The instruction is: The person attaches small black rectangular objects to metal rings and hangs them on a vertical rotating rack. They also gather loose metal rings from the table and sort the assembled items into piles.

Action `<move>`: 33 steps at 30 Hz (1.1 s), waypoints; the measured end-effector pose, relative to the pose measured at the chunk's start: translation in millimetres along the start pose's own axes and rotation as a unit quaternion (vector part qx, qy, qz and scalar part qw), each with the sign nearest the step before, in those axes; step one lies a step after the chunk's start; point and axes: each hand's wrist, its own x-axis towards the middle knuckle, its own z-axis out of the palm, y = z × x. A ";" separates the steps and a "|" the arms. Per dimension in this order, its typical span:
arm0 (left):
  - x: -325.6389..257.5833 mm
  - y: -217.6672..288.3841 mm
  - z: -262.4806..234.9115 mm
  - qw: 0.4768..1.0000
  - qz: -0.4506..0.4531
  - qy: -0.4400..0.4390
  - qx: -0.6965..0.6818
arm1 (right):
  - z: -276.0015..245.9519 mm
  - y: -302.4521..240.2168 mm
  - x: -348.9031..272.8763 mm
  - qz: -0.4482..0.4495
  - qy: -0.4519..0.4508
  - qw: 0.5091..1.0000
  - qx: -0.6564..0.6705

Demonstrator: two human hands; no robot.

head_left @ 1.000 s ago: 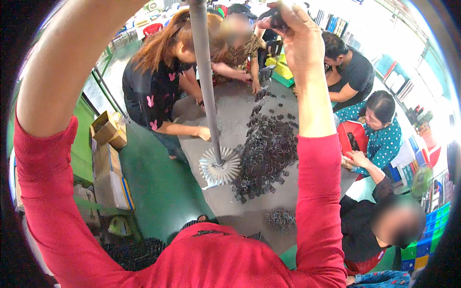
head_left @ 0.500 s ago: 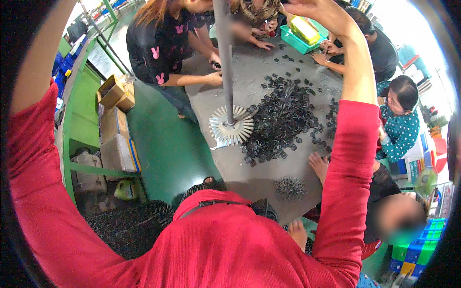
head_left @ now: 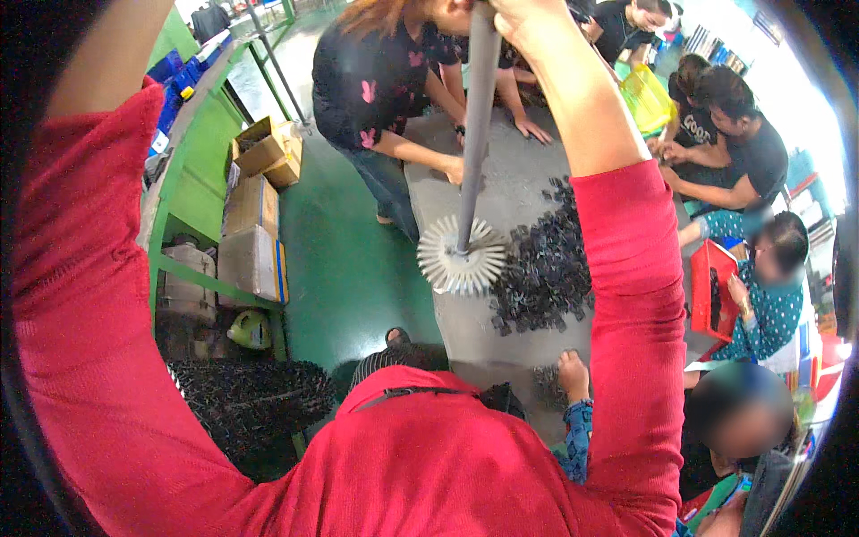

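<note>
Both my arms are raised in red sleeves. My right hand (head_left: 523, 12) is at the top edge beside a grey pole (head_left: 477, 125); its fingers are mostly cut off, and I cannot tell whether it touches the pole. My left hand is out of view; only its forearm (head_left: 103, 54) shows at the upper left. At the pole's lower end a whitish round disc with radiating fins (head_left: 438, 259) sits by the table's left edge. Right of it, a heap of small black parts (head_left: 541, 268) lies on the grey table (head_left: 483, 336), partly hidden by my right arm.
Co-workers surround the table. One in dotted teal holds a red tray (head_left: 701, 282); a yellow basket (head_left: 646, 98) is farther back. Another person's hand (head_left: 573, 374) lies by a small pile (head_left: 548, 385). Cardboard boxes (head_left: 261, 148) and a green-framed bench stand left.
The view has shifted, so the table appears lower and farther right. My right hand has come close to the pole's top. A red tray has appeared at the right, and the yellow basket is tilted.
</note>
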 end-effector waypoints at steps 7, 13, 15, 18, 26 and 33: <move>-31.9 -52.4 27.1 0.997 -0.049 -0.043 0.033 | 113.0 37.8 45.8 -0.003 -0.091 0.993 0.081; -59.8 -124.2 48.4 0.988 -0.123 -0.078 0.051 | 209.0 99.5 82.0 -0.025 -0.137 0.985 0.098; -71.4 -149.5 58.0 0.983 -0.151 -0.093 0.054 | 242.8 122.9 95.6 0.001 -0.130 0.986 0.105; -77.5 -181.9 69.8 0.978 -0.177 -0.101 0.051 | 271.6 158.3 125.8 0.002 -0.172 0.974 0.146; -126.1 -243.5 68.9 0.982 -0.188 -0.021 -0.009 | 341.6 246.7 183.7 0.026 -0.143 0.976 0.163; -156.7 -256.2 126.5 0.944 -0.312 -0.063 -0.089 | 359.9 338.0 259.8 0.055 -0.131 0.966 0.215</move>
